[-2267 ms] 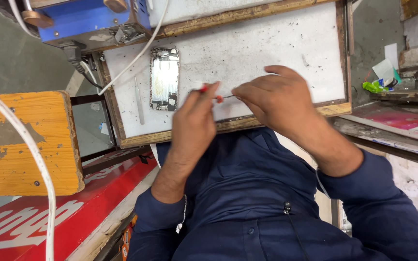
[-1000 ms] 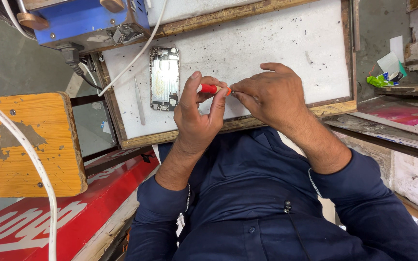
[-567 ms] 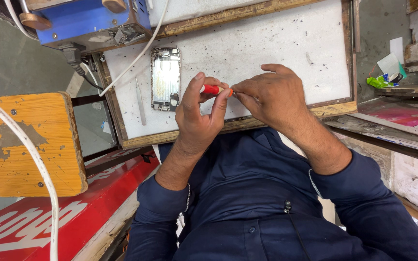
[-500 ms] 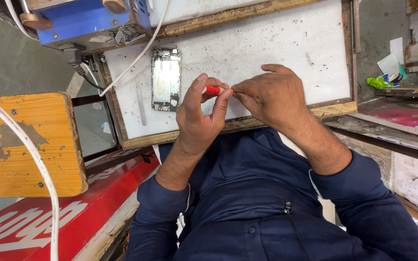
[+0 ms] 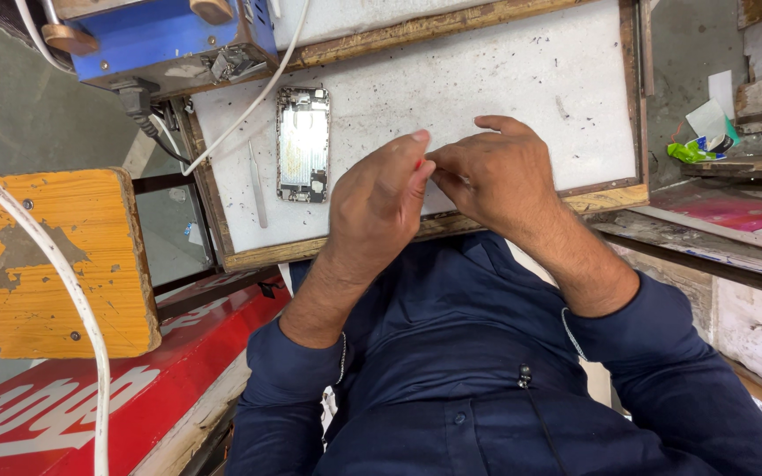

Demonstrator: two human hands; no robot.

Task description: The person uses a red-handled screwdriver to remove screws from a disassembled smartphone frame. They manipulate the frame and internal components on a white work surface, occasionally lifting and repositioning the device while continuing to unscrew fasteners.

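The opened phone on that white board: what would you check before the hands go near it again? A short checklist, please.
1. Opened phone lies flat on the white work board, apart from both hands: ok.
2. Left hand and right hand meet at the fingertips over the board's near edge: ok.
3. Small red tool pinched between them: only a sliver shows, so the grip cannot be judged: cannot tell.
4. Tweezers lie beside the phone, within view and untouched: ok.
5. White cable crosses the board's corner close to the phone; it might snag: not ok.
6. Board surface is speckled with dark bits: not ok.
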